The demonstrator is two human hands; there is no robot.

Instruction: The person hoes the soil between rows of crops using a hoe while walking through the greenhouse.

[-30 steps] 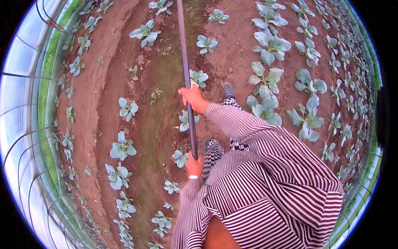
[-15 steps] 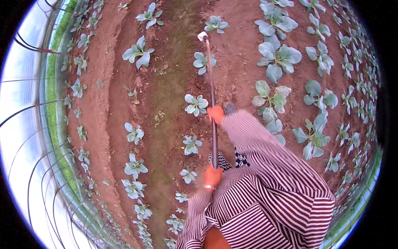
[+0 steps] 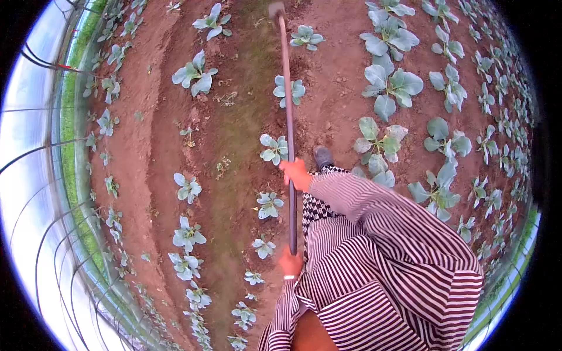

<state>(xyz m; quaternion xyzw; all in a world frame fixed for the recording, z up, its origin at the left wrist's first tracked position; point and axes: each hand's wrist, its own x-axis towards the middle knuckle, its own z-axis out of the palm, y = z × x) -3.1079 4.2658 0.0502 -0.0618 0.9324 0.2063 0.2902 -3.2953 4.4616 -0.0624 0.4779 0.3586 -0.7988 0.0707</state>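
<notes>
A long-handled hoe (image 3: pixel 288 111) runs up the view, its metal head (image 3: pixel 276 9) over the greenish strip of soil near the top edge. My right hand (image 3: pixel 297 174) is closed around the middle of the handle. Lower down, my left hand (image 3: pixel 290 262), with a white band at the wrist, grips the handle's near end. The handle passes in front of a young cabbage-like plant (image 3: pixel 289 90) and close beside another one (image 3: pixel 273 149). Whether the hoe head touches the ground I cannot tell.
Rows of leafy plants (image 3: pixel 393 88) stand on the right, with another row (image 3: pixel 195 73) on the left. A dark shoe (image 3: pixel 322 157) and a checked trouser leg (image 3: pixel 316 205) show below my right arm. Curved hoops and plastic sheeting (image 3: pixel 29 128) line the left side.
The hoe head has moved farther forward and slightly left, off the plant row to the greenish strip. Both hands have shifted slightly left and back toward my body, still on the handle.
</notes>
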